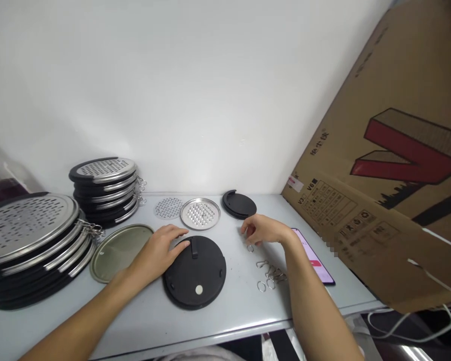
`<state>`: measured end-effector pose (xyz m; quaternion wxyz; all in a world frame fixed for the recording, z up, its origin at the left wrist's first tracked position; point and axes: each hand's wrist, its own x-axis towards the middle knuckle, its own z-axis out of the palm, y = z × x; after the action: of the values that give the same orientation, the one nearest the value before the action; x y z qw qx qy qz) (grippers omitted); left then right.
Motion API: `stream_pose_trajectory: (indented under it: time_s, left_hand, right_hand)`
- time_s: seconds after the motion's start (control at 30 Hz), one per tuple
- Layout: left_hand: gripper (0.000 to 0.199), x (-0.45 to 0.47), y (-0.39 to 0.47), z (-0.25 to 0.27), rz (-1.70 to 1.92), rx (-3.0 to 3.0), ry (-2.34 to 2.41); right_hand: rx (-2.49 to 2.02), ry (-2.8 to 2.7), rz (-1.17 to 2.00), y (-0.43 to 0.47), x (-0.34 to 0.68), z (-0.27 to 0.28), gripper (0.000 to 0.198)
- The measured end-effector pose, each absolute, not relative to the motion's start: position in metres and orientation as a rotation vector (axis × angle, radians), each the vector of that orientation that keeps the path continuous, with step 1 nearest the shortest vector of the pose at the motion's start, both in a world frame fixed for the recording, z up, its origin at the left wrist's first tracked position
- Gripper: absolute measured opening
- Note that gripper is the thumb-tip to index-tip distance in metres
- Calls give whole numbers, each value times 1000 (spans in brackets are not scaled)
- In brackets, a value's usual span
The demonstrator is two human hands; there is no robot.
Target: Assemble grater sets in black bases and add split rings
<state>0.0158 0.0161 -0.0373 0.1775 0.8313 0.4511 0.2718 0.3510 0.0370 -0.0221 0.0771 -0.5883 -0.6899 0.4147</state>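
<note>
A black round base (197, 276) lies flat on the table, with a short raised tab (194, 247) at its top edge and a small white dot near the bottom. My left hand (161, 249) rests at its upper left edge, thumb and fingers apart. To the right, my right hand (261, 229) has its fingers bent together, and a small metal ring (250, 248) shows right at the fingertips. Closer to the table's front lie several loose metal clips (271, 271) and more rings (261, 286). An olive-coloured round plate (122, 250) is partly behind my left hand.
Two stacks of round graters with black rims, one near (30, 225) and one farther back (105, 170), stand at left. A perforated disc (168, 208), a grater plate (200, 214) and another black base (240, 204) lie by the wall. A phone (319, 263) and cardboard box (361, 200) are at right.
</note>
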Motion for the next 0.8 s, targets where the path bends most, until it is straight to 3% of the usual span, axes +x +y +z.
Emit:
stream_pose_trajectory:
  time_s: [0.1, 0.3, 0.53, 0.8]
  left_hand:
    - [22, 33, 3, -25, 781, 2522, 1147]
    - [18, 109, -23, -15, 377, 2753, 689]
    - [15, 190, -16, -17, 192, 2394, 1017]
    - [6, 210, -12, -30, 93, 2344, 1133]
  right_hand:
    - [-1873, -2036, 1183, 32, 356, -24, 34]
    - [-1932, -2008, 1146, 24, 353, -32, 30]
    - [-2016, -2074, 922, 25, 348, -28, 33]
    - [-2183, -2069, 497, 24, 333, -29, 29]
